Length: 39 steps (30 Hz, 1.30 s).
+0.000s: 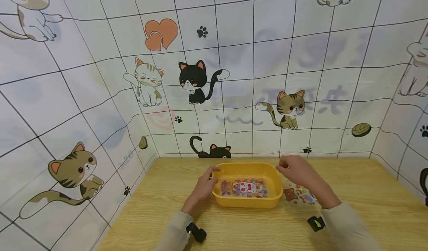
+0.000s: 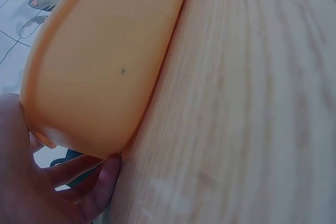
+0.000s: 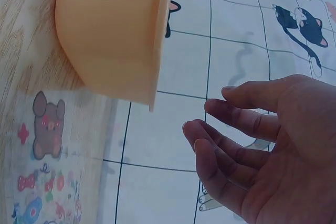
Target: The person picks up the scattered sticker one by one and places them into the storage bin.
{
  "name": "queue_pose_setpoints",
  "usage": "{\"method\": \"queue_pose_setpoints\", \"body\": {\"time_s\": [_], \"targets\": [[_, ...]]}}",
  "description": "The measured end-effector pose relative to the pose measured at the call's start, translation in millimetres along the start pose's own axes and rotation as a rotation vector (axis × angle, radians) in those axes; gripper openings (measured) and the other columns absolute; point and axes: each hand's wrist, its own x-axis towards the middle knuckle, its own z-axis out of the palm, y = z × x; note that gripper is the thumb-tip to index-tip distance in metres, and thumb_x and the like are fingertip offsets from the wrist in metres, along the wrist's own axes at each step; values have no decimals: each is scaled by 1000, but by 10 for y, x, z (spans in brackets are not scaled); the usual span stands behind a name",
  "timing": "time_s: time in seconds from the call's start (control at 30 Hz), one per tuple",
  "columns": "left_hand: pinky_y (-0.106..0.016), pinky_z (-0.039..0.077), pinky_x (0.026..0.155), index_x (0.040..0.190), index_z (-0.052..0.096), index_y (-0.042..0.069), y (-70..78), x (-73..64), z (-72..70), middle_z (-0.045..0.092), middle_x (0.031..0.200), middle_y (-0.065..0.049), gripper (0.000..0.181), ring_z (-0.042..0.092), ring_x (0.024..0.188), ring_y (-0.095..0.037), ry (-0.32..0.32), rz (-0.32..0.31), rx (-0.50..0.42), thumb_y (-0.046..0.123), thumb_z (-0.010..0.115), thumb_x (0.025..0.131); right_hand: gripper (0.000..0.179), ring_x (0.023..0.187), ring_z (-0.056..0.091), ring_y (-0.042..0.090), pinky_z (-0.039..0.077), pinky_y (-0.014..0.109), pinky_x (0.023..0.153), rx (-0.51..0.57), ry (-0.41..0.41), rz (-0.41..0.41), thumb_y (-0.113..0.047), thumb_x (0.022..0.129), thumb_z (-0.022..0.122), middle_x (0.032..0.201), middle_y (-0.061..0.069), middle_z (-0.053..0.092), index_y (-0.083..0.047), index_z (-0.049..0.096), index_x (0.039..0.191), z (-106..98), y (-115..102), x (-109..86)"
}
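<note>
A yellow plastic tub [image 1: 247,203] sits on the wooden table, and in it lies a clear sheet or packet of colorful stickers [image 1: 247,187] with a white character. My left hand [image 1: 204,187] grips the tub's left end, its fingers at the rim and the side wall. In the left wrist view the left hand [image 2: 58,177] touches the tub's end [image 2: 100,66] low down. Beside the tub's right rim, my right hand [image 1: 297,171] hovers with loosely bent fingers. The right wrist view shows the right hand [image 3: 252,145] apart from the tub [image 3: 113,35], holding nothing visible.
On the table [image 1: 174,221], to the right of the tub and partly under my right forearm, lies a clear sticker sheet [image 3: 52,156] with a brown animal and small pictures. A white wall covering [image 1: 240,76] with grid lines and cartoon cats stands behind and at both sides.
</note>
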Motion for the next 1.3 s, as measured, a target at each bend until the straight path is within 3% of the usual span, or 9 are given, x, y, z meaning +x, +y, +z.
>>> {"method": "queue_pose_setpoints", "body": {"time_s": [0.2,0.47,0.73,1.0,1.17,1.3], "targets": [[-42,54,90,136,56,18,-5,3,8,61,138,-16,36,62,107,-25,1,-5,4,14,45,101,16,60,53,13,44,32,58,35,-19,51,-20,102,60,77,0,63,-11,67,90,-68,132,-99],[-44,52,89,134,57,15,22,-9,11,58,144,-17,35,59,110,-27,3,14,19,12,46,101,18,66,50,15,43,32,60,8,4,78,-21,102,61,79,0,64,-10,70,90,-127,312,-185],[-42,52,89,134,57,16,25,-20,-6,59,142,-16,34,60,108,-26,6,-7,15,12,45,102,18,66,51,16,43,32,59,27,2,109,-18,101,61,79,2,65,-5,71,93,-173,482,-259],[-51,51,98,134,56,14,34,-9,-19,56,147,-17,35,59,119,-31,3,-1,3,11,45,102,27,77,64,23,53,44,66,-2,-67,165,-20,99,63,94,18,72,5,73,101,-202,823,-316],[-49,52,94,134,56,14,47,-11,-5,58,144,-19,35,61,112,-29,-6,2,14,11,46,101,33,85,67,34,55,52,72,-27,-125,266,-20,96,66,103,30,70,11,69,105,-207,1042,-414],[-48,53,93,134,57,15,44,-13,5,58,143,-19,35,60,112,-29,-8,4,9,12,46,101,47,83,66,32,55,52,73,-51,-173,336,-24,93,70,110,37,65,18,63,113,-186,1196,-484]]}}
